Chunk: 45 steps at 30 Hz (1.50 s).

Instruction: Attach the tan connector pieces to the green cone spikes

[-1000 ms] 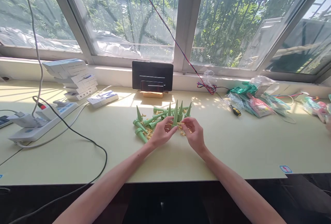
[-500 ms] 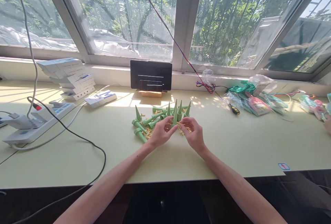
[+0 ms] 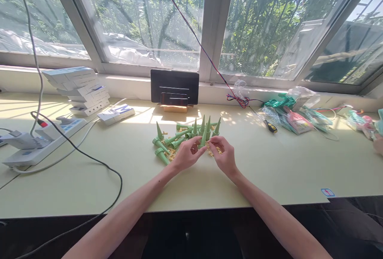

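Observation:
My left hand [image 3: 187, 153] is closed round the base of a green plastic cone-shaped spike [image 3: 204, 139], which tilts slightly to the right. Close beside it, my right hand [image 3: 223, 153] has its thumb and forefinger pinched together; what they hold, if anything, is hidden. Behind my hands several green spikes stand point up, among them one upright spike [image 3: 216, 127]. To the left more lie on their sides, such as a ribbed-capped spike [image 3: 161, 155]. Small tan pegs [image 3: 171, 155] are scattered among them, and some more tan pegs [image 3: 210, 153] lie under my right hand.
A tablet [image 3: 175, 81] leans at the window, with a phone [image 3: 174, 99] in front. Stacked white boxes [image 3: 86, 91], a power strip [image 3: 44, 147] and a black cable [image 3: 101, 165] are left. Bagged items [image 3: 296, 119] and a yellow-black tool [image 3: 271, 126] lie right. Another person's hand [image 3: 378, 144] shows at the right edge.
The spike in my left hand has tilted to the right. My right fingers have drawn back slightly from its base.

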Tool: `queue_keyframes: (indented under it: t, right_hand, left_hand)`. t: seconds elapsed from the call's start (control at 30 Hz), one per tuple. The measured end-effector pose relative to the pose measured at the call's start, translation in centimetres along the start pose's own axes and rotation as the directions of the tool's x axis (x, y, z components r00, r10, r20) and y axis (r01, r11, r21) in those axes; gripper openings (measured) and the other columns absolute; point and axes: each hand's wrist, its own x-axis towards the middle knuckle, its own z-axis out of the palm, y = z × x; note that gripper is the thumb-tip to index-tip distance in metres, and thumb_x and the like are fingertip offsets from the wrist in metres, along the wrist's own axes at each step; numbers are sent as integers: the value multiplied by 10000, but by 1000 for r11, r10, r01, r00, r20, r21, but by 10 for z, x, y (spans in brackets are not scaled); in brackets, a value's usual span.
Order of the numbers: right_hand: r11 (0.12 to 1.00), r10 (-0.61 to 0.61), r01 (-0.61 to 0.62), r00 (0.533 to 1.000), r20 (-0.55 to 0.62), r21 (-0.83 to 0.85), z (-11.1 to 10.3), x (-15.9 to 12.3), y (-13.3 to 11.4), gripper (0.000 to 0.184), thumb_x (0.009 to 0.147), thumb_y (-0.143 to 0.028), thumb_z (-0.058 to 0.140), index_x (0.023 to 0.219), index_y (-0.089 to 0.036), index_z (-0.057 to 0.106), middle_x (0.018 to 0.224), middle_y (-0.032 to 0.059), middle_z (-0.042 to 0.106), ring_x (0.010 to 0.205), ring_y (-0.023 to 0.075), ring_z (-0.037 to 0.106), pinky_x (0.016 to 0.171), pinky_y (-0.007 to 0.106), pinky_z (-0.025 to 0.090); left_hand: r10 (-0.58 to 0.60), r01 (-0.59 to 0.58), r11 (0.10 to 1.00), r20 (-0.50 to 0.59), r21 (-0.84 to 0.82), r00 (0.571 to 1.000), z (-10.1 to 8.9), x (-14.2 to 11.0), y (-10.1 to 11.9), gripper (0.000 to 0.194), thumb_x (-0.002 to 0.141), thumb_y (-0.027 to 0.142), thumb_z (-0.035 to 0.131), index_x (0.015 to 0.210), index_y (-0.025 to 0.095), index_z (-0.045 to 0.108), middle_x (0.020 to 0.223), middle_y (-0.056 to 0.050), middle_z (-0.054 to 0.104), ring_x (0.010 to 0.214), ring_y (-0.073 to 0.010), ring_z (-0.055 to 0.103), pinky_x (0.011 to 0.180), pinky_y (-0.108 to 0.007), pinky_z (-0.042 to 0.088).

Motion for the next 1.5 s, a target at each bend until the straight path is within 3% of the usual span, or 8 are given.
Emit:
queue_keyframes:
  t: [0.8, 1.03, 1.2, 1.5]
  right_hand:
    - [993, 58, -54, 997, -41, 103, 2, 3, -6, 268, 840, -353, 730, 1022, -225, 581, 982, 49, 664, 884, 192, 691, 799, 351, 617]
    - [983, 98, -92, 995, -29, 161, 2, 4, -4, 361, 815, -380, 757, 1089, -221, 584, 1031, 79, 689, 906, 212, 705, 863, 410, 614]
    - [972, 145, -138, 989, -25, 190, 1, 6, -3, 388, 778, -416, 785, 1055, -209, 608, 931, 69, 708, 909, 226, 717, 858, 418, 625]
    - [981, 147, -146, 989, 2, 125, 1, 5, -2, 336, 793, -405, 768, 1031, -214, 627, 864, 50, 709, 806, 210, 711, 758, 384, 633]
  left_hand:
    - [0, 0, 1000, -63, -4, 998, -1, 1, 4, 412, 896, 458, 610, 1172, 152, 596, 933, -88, 685, 660, -151, 664, 574, -275, 601]
    - [16, -17, 1000, -67, -9, 998, 0, 1, 1, 414, 910, 450, 598, 1206, 161, 586, 999, -102, 696, 682, -156, 665, 577, -282, 603]
    - [57, -58, 998, -80, -4, 995, 1, 1, 0, 394, 922, 425, 590, 1231, 181, 586, 1101, -105, 673, 703, -142, 649, 572, -259, 593]
    - [96, -96, 995, -48, 19, 994, -2, 2, 4, 344, 948, 373, 548, 1245, 209, 605, 957, -56, 612, 621, -101, 554, 524, -218, 540]
